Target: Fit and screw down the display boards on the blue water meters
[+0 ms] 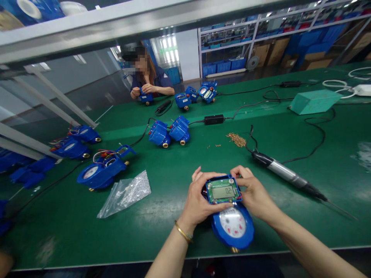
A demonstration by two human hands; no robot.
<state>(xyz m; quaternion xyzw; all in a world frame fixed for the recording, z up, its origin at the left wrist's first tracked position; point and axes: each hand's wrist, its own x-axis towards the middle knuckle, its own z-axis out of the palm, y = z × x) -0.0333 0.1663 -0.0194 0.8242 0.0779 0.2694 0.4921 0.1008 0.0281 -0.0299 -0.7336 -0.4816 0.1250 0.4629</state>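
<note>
A blue water meter (248,231) lies in front of me near the table's front edge, its round white dial facing up. Above the dial sits its display housing, with a green circuit board (213,186) and a small grey screen. My left hand (195,200) is wrapped round the left side of the housing, thumb along the lower edge. At the right edge, my right hand (257,195) has its bent fingers pressed against the housing near the upper right corner. Its fingertips are partly hidden.
An electric screwdriver (286,173) lies to the right, beyond it a pile of brass screws (237,139). A plastic bag (127,193) of small silvery parts and several blue meters (101,170) are at left. Across the table a co-worker (153,79) handles another meter. A shelf beam (145,23) crosses overhead.
</note>
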